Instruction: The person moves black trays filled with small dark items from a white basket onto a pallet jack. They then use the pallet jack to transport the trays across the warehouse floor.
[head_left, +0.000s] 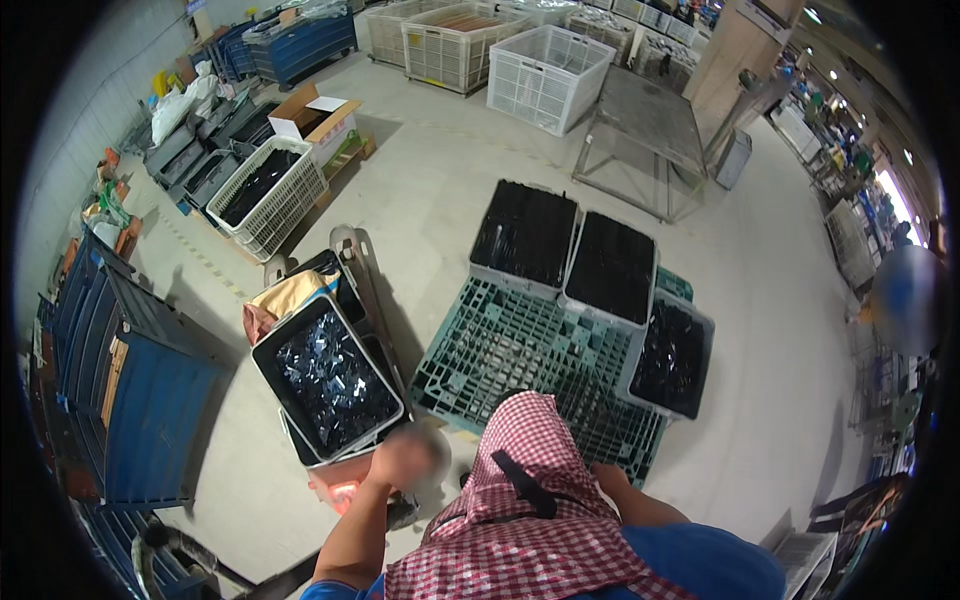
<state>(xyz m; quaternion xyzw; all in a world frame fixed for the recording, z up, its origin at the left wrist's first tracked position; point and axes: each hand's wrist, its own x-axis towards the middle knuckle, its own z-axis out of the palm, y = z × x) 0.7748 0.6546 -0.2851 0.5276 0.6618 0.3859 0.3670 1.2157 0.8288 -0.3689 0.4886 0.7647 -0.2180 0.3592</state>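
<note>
My left hand (400,460) is at the near end of a stack of bins, just below a grey bin (270,355) of shiny black pieces; its fingers are blurred. Under that bin, a red container (350,490) shows. A yellow sack (290,295) lies on the stack behind it. My right hand (608,478) is by the near edge of a green plastic pallet (470,370), its fingers mostly hidden by my checked apron. On the pallet stand three grey bins (520,230) filled with black material.
Blue metal bins (150,410) flank the left side. Behind are a white crate (265,195), an open carton (310,125), mesh crates (545,80), a metal table (645,130) and a pillar (740,45). A person (905,290), partly blurred, is at the far right.
</note>
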